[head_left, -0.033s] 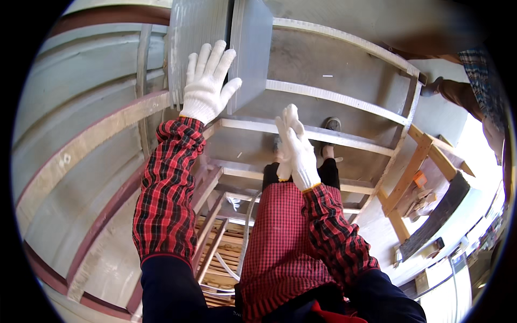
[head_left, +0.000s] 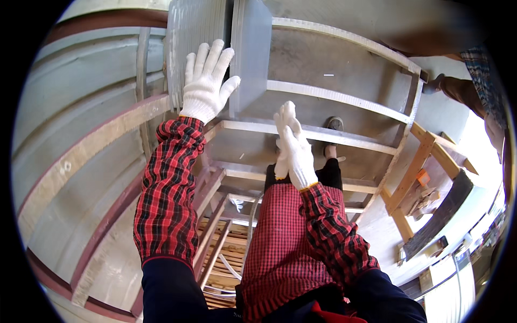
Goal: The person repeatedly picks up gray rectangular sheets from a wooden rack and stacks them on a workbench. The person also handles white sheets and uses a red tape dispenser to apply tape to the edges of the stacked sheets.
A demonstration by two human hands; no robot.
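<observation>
Panels (head_left: 195, 27) under widespread left hand (head_left: 206, 86), right hand (head_left: 295, 148) narrow, its hold unclear, clothing marks (head_left: 237, 314) unreadable

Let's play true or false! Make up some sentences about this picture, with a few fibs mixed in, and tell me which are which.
1. The left hand and the right hand both wear white gloves. True.
2. The left hand is curled into a tight fist. False: its fingers are spread, over the upright grey panels.
3. The checked sleeves are green and yellow. False: they are red and black.
4. Part of another person shows near the picture's right edge. True.
5. The wooden frame with an orange thing beside it is on the picture's left. False: it is on the right.
</observation>
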